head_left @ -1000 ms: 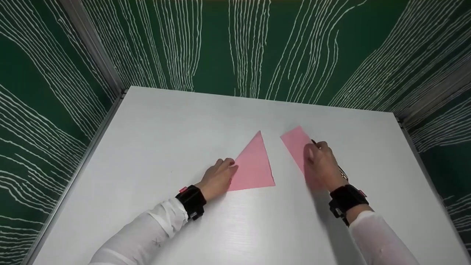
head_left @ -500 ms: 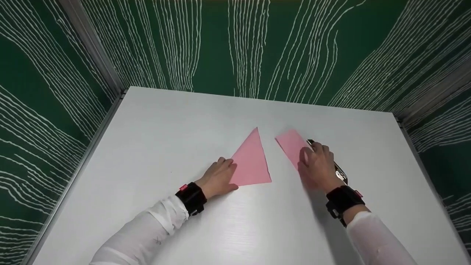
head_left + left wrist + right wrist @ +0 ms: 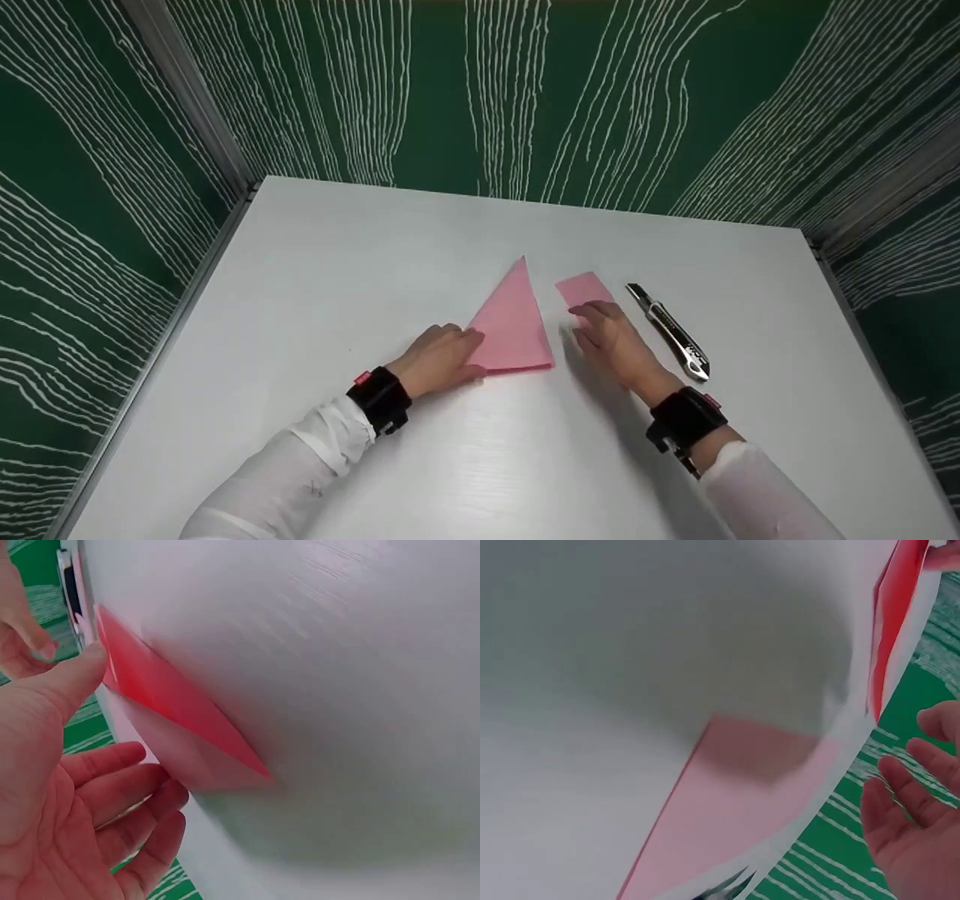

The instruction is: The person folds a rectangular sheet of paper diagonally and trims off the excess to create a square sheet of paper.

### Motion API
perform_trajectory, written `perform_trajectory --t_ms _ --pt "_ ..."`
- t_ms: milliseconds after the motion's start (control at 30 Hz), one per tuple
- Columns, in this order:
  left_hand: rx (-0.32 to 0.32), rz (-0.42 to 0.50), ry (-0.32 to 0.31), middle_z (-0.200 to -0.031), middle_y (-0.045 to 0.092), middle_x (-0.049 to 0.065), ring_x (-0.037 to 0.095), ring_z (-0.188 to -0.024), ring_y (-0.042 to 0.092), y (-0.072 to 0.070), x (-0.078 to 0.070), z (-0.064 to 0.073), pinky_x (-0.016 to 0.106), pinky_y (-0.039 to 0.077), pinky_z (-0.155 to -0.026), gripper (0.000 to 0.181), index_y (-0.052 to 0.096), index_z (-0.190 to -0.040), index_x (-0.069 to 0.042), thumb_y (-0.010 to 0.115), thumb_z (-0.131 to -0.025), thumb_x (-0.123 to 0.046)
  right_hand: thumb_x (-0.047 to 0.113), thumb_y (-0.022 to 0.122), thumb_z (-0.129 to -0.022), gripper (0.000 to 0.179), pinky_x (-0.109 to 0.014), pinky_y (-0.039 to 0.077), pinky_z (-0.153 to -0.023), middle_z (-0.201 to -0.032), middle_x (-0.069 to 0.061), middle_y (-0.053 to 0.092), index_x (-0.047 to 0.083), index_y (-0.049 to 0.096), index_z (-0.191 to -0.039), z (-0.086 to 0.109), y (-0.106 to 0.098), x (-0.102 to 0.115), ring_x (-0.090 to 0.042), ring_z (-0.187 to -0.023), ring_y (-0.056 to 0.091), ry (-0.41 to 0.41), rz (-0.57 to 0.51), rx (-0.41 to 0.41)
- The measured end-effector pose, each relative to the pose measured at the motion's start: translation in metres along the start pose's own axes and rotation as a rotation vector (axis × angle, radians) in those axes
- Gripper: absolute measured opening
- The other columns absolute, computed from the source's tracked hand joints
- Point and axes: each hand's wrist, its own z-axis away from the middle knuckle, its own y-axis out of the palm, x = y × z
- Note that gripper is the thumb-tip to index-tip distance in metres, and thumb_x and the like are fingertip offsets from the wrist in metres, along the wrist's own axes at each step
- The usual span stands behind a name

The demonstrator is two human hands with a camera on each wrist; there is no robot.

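A folded pink paper triangle (image 3: 514,330) lies on the white table, point away from me; in the left wrist view its layers gape along the near edge. My left hand (image 3: 439,360) rests at its left side, fingers lightly bent at the fold and thumb by the near corner. A pink paper strip (image 3: 585,289) lies to the right, partly hidden beneath my right hand (image 3: 615,345). That hand hovers with relaxed fingers and holds nothing, as the right wrist view shows. Just right of it lies a utility knife (image 3: 675,334), its dark tip pointing away.
The white table (image 3: 360,262) reaches back to green walls (image 3: 435,90) with wavy white lines. Metal posts (image 3: 195,90) stand at the corners. Both wrists wear black camera straps.
My right hand has let go of the utility knife, leaving it on the table, and moved left over the strip. The triangle has shifted slightly left, and its near edge now gapes.
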Motion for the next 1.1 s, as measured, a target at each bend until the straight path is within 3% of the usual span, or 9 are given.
perform_trajectory --t_ms 133,300,467,533,600,700,800,967,1100 --pt "0.01 0.104 0.006 -0.071 0.059 0.005 0.017 -0.066 0.053 -0.002 0.005 0.004 0.033 0.05 -0.067 0.032 0.062 -0.107 -0.004 0.06 -0.1 -0.036 -0.006 0.066 -0.089 0.035 -0.042 0.059 -0.083 -0.11 -0.022 0.062 -0.007 0.056 -0.123 0.001 0.006 0.013 -0.032 -0.1 0.067 -0.063 -0.056 -0.025" --pt "0.015 0.199 -0.019 -0.093 0.073 0.009 0.018 -0.082 0.066 -0.004 0.01 0.008 0.034 0.056 -0.085 0.044 0.058 -0.134 -0.003 0.052 -0.104 -0.035 -0.012 0.066 -0.084 0.025 -0.035 0.059 -0.072 -0.096 -0.018 0.058 -0.005 0.054 -0.104 0.004 0.012 0.02 -0.027 -0.087 0.064 -0.135 -0.045 -0.024" --pt "0.006 0.289 -0.086 -0.111 0.074 0.007 0.018 -0.096 0.069 -0.003 0.014 0.009 0.036 0.055 -0.093 0.045 0.054 -0.141 -0.009 0.045 -0.107 -0.037 -0.013 0.073 -0.079 0.018 -0.038 0.059 -0.078 -0.094 -0.019 0.063 -0.006 0.064 -0.093 0.008 0.019 0.017 -0.031 -0.092 0.062 -0.324 0.013 0.062" --pt "-0.027 0.31 -0.091 -0.121 0.072 0.007 0.017 -0.104 0.069 -0.001 0.016 0.008 0.037 0.055 -0.096 0.042 0.053 -0.142 -0.009 0.043 -0.108 -0.032 -0.011 0.074 -0.08 0.021 -0.041 0.059 -0.085 -0.103 -0.023 0.065 -0.009 0.068 -0.1 0.009 0.021 0.016 -0.036 -0.101 0.064 -0.384 0.033 0.088" --pt "-0.078 0.324 -0.089 -0.118 0.073 0.01 0.018 -0.099 0.07 0.0 0.018 0.007 0.037 0.056 -0.091 0.04 0.051 -0.143 -0.01 0.042 -0.108 -0.026 -0.008 0.073 -0.084 0.029 -0.043 0.057 -0.09 -0.114 -0.026 0.064 -0.01 0.068 -0.112 0.011 0.022 0.016 -0.041 -0.112 0.063 -0.411 0.057 0.135" --pt "-0.164 0.327 -0.097 -0.106 0.073 0.016 0.019 -0.085 0.067 0.0 0.021 0.006 0.034 0.057 -0.077 0.039 0.044 -0.147 -0.011 0.04 -0.108 -0.016 -0.005 0.068 -0.088 0.033 -0.044 0.053 -0.097 -0.128 -0.027 0.059 -0.01 0.065 -0.121 0.014 0.022 0.018 -0.041 -0.126 0.058 -0.403 0.11 0.242" --pt "-0.242 0.348 -0.142 -0.112 0.07 0.02 0.02 -0.089 0.067 -0.002 0.025 0.006 0.03 0.056 -0.07 0.049 0.031 -0.155 -0.012 0.041 -0.107 -0.01 -0.007 0.064 -0.091 0.033 -0.043 0.051 -0.101 -0.134 -0.025 0.056 -0.007 0.063 -0.124 0.016 0.021 0.019 -0.038 -0.131 0.055 -0.374 0.145 0.329" --pt "-0.352 0.255 -0.2 -0.155 0.038 0.023 0.028 -0.128 0.058 -0.003 0.034 0.004 0.029 0.059 -0.082 0.076 0.008 -0.161 -0.008 0.052 -0.1 0.001 -0.004 0.066 -0.091 0.03 -0.037 0.055 -0.097 -0.124 -0.018 0.063 -0.001 0.062 -0.12 0.013 0.021 0.024 -0.03 -0.118 0.063 -0.358 0.1 0.321" --pt "-0.384 0.068 -0.24 -0.165 0.011 0.022 0.034 -0.144 0.039 0.002 0.04 0.001 0.031 0.059 -0.082 0.085 0.01 -0.161 -0.009 0.056 -0.093 0.012 -0.002 0.069 -0.09 0.025 -0.033 0.058 -0.089 -0.113 -0.012 0.067 0.004 0.066 -0.114 0.011 0.022 0.027 -0.024 -0.103 0.065 -0.365 0.084 0.295"
